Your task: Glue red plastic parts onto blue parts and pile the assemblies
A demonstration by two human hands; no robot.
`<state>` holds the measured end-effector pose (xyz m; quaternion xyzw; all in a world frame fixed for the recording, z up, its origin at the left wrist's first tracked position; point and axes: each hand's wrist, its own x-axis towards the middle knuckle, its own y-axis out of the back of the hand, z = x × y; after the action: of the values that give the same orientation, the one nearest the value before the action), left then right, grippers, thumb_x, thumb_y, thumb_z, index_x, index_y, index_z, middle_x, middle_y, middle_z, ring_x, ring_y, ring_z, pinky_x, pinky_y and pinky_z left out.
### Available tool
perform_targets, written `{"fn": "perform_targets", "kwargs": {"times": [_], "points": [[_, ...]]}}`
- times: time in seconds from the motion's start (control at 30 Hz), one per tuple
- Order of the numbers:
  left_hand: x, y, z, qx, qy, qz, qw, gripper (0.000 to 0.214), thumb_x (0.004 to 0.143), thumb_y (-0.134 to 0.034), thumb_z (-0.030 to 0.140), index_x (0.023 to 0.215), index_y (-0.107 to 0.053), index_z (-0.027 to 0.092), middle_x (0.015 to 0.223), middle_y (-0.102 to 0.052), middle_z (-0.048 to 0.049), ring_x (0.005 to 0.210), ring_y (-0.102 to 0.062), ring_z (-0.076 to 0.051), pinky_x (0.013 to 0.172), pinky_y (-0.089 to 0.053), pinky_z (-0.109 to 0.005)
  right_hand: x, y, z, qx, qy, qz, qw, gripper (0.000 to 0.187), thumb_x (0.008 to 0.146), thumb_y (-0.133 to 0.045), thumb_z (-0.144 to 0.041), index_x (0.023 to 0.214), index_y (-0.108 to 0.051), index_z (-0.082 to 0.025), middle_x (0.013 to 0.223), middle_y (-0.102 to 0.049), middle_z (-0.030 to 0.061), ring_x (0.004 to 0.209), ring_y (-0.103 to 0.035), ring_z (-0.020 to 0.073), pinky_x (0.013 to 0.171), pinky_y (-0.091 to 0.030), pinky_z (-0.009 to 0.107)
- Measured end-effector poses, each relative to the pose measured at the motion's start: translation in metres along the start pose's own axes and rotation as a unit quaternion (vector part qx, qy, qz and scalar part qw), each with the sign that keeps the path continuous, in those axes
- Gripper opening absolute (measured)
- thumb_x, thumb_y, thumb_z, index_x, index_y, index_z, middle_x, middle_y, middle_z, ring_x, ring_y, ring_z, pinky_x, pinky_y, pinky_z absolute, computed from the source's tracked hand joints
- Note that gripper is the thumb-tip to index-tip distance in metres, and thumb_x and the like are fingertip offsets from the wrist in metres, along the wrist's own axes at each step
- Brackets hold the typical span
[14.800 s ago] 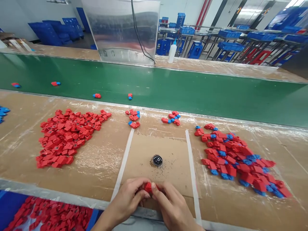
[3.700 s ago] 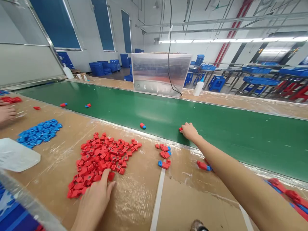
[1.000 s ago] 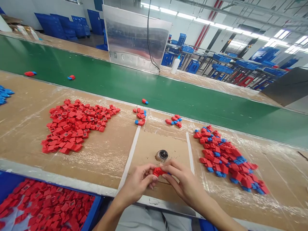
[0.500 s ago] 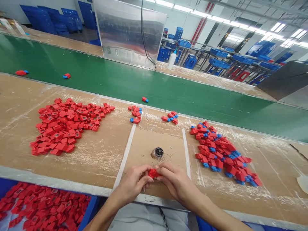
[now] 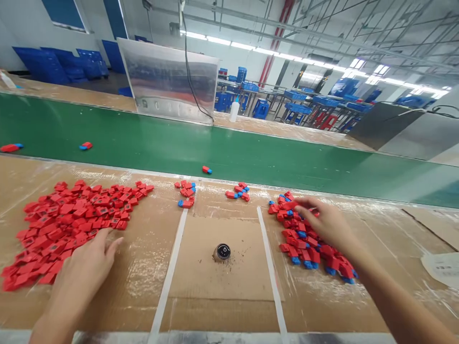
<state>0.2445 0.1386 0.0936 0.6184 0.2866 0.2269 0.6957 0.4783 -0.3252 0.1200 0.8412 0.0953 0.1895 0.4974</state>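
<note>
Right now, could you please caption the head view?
Workbench: left hand at the red pile, right hand over the red-and-blue pile, green conveyor behind.

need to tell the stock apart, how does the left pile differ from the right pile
The left pile is all red; the right pile mixes red with blue. The left pile is larger and wider; the right pile is a smaller, narrower band. The left hand lies open at the left pile's edge; the right hand reaches over the right pile. Both piles lie on the bench beside the green belt.

loose red heap [image 5: 68, 220] at left; red-and-blue heap [image 5: 310, 248] at right
</note>
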Motion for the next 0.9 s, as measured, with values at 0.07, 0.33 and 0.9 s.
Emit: {"fn": "perform_targets", "kwargs": {"times": [0.07, 0.33, 0.9], "points": [[0.012, -0.002, -0.007, 0.021, -0.008, -0.033, 0.999, 0.038, 0.095, -0.032, 0.043, 0.117, -0.052, 0.018, 0.095, -0.071, -0.0126, 0.091, -0.066, -0.034, 0.075, -0.044, -0.037, 0.034, 0.011, 0.031, -0.094, -0.049, -0.046, 0.993, 0.028, 0.093, -0.048, -0.031, 0.108, -0.067, -0.017, 0.103, -0.072, 0.0106, 0.091, -0.067, 0.0238, 0.076, -0.051, 0.032], [0.028, -0.009, 0.0, 0.004, 0.017, -0.013, 1.0, 0.061, 0.093, -0.02, 0.056, 0.13, -0.044, 0.014, 0.08, -0.072, -0.0215, 0.079, -0.069, -0.044, 0.068, -0.047, -0.046, 0.133, -0.018, 0.012, -0.179, -0.005, -0.163, 0.97, 0.008, 0.079, -0.065, -0.019, 0.075, -0.072, -0.017, 0.078, -0.071, 0.0101, 0.072, -0.067, 0.0248, 0.062, -0.047, 0.03], [0.014, -0.006, 0.012, -0.194, -0.088, 0.021, 0.977, 0.022, 0.093, -0.04, 0.038, 0.087, -0.055, 0.023, 0.074, -0.067, -0.0038, 0.074, -0.066, -0.024, 0.064, -0.042, -0.029, 0.208, -0.161, -0.13, -0.048, 0.111, -0.153, 0.981, 0.019, 0.092, -0.057, -0.018, 0.11, -0.061, -0.013, 0.098, -0.065, 0.0078, 0.089, -0.062, 0.0206, 0.082, -0.049, 0.037]]}}
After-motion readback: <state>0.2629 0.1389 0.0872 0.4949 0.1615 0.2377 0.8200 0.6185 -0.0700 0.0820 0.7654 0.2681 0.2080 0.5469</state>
